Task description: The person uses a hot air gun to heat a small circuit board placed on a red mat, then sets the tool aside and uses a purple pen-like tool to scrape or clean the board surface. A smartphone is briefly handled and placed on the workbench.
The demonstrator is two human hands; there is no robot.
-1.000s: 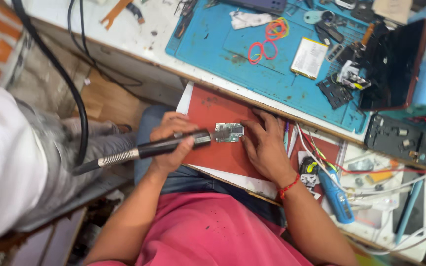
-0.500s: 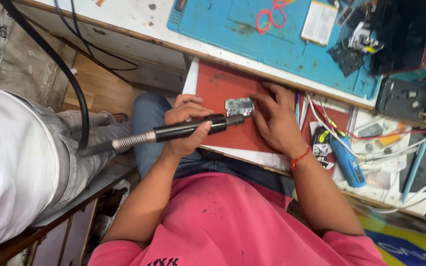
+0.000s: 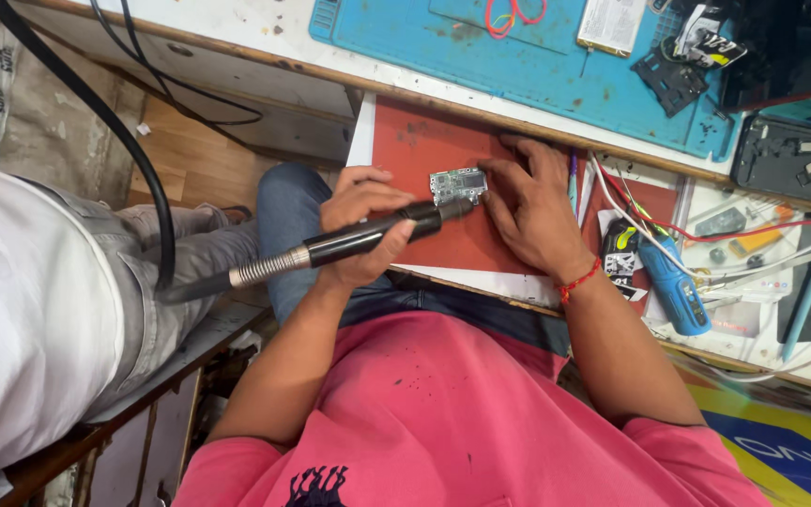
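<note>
The left hand (image 3: 360, 225) wraps its fingers around a black rotary tool handpiece (image 3: 359, 240), its tip at a small circuit board (image 3: 458, 184) (lying on the red mat (image 3: 443, 235)). The right hand (image 3: 532, 207) presses the board's edge, fingers together and flat.

The scene is bright and evenly lit by soft, diffuse light with no single visible source. Shadows are faint: a thin one lies under the right hand (image 3: 535, 208) on the red mat (image 3: 424, 150), and another beneath the tool (image 3: 359, 239) held in the left hand (image 3: 360, 225). The white sleeve (image 3: 21, 319) at 9 o'clock is nearly blown out. Focus is sharp at the centre; the board (image 3: 458, 185) shows only coarse detail. Straight bench (image 3: 237, 42) edges bow slightly toward 12 o'clock, a wide-angle distortion.
</note>
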